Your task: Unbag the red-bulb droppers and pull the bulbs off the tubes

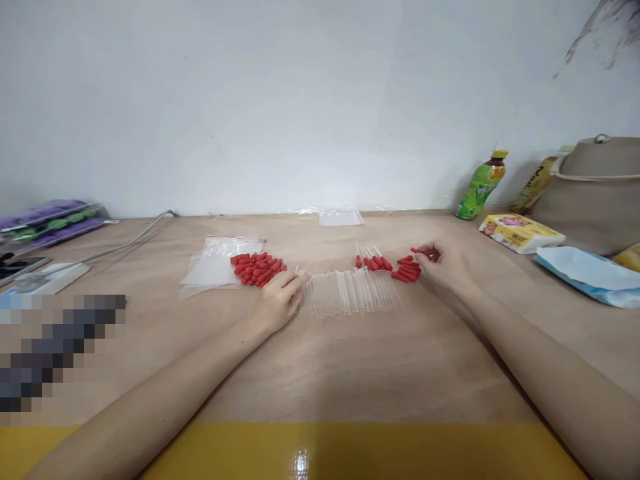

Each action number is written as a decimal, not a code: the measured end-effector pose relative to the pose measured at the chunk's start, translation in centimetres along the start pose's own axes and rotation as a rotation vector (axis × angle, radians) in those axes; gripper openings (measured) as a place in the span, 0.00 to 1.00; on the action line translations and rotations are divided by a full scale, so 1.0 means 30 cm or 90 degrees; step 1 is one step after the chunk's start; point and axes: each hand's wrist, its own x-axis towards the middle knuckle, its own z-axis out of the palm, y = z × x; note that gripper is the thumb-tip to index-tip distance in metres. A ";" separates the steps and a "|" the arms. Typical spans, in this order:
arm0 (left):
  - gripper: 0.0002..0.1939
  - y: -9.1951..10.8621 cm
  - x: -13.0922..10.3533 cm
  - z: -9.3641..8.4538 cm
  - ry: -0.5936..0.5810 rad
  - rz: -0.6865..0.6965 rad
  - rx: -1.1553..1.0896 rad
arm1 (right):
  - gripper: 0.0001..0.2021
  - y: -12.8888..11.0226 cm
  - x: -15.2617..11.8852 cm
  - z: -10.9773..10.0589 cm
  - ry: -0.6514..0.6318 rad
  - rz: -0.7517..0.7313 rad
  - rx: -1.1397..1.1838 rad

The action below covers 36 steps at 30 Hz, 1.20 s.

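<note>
My left hand (283, 300) rests at the left end of a row of thin clear tubes (350, 292), its fingers bent together; whether it grips a tube is too small to tell. Just behind it lies a heap of red rubber bulbs (256, 268), partly on clear plastic bags (213, 263). My right hand (437, 260) pinches a red bulb (419, 253) above a small pile of red bulbs (407, 270). Behind the row, several clear tubes with red bulbs on their near ends (377, 263) lie side by side.
A green bottle (483, 185), a tissue pack (521, 233), a blue-white packet (590, 273) and a grey bag (590, 193) stand or lie right. Left are purple-green packs (55, 223) and a cable (125, 247). A small plastic bag (341, 218) lies by the wall.
</note>
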 end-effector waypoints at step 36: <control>0.16 0.004 0.008 -0.015 -0.125 -0.106 -0.062 | 0.14 -0.162 -0.068 0.065 -0.093 -0.141 -0.227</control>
